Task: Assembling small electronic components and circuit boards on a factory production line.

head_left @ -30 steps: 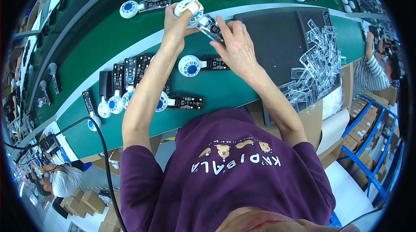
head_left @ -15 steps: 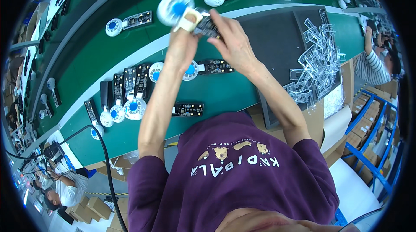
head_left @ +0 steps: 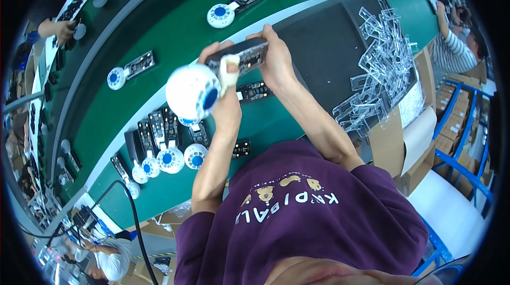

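Both my hands hold one device, a white ball-shaped head with a blue disc, joined to a flat black casing with an exposed circuit board. My left hand grips the casing near the head, its thumb wrapped in a pale cover. At the casing's far end, my right hand has its fingers closed around the edges. Just under my hands lies another board unit on the green bench. Left of my left forearm, several similar units stand in a row, among them a white head with a blue centre.
A black tray with a heap of clear plastic frames is on the right. Beyond the pale rail, a green belt carries more units. A black cable curves at lower left. Co-workers sit at both sides.
The device has turned in my hands: its white head has swung down and nearer, and the casing now lies level between both hands. My view has shifted slightly, and belt units appear further left.
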Action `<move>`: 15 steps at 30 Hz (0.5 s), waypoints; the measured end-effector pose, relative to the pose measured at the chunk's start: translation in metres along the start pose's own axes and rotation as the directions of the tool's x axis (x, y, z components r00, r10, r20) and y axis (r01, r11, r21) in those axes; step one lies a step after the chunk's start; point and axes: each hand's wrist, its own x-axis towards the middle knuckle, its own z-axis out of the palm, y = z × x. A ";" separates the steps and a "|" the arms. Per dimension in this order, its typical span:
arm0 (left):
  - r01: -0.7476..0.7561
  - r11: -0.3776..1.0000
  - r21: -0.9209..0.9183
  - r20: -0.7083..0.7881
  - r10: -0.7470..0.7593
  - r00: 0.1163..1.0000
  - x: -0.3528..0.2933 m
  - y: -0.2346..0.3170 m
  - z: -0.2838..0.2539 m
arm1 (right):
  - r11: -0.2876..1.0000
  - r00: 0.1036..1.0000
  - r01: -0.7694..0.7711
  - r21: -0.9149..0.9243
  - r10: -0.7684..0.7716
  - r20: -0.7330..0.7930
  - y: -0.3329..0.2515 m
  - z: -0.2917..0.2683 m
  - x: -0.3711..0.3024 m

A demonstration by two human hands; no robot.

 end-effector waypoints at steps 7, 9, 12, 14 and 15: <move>-0.153 0.969 0.192 0.100 0.136 0.986 -0.013 0.007 0.005 | 0.982 0.983 0.185 -0.031 -0.184 0.020 0.002 -0.007 -0.001; -0.254 0.917 0.309 0.101 0.234 0.967 -0.011 0.004 0.007 | 0.964 0.967 0.251 -0.090 -0.247 0.058 0.010 -0.010 0.010; -0.040 0.940 0.339 0.018 0.036 0.999 0.020 -0.005 0.004 | 0.953 0.971 0.237 -0.187 -0.229 0.063 0.005 -0.022 0.030; 0.374 0.925 -0.069 -0.064 -0.378 0.924 0.061 -0.019 -0.026 | 0.664 0.873 0.487 -0.568 -0.386 0.297 -0.015 -0.047 0.048; 0.417 0.909 -0.022 -0.115 -0.417 0.902 0.085 -0.029 -0.054 | 0.440 0.809 0.582 -0.684 -0.399 0.431 -0.026 -0.060 0.058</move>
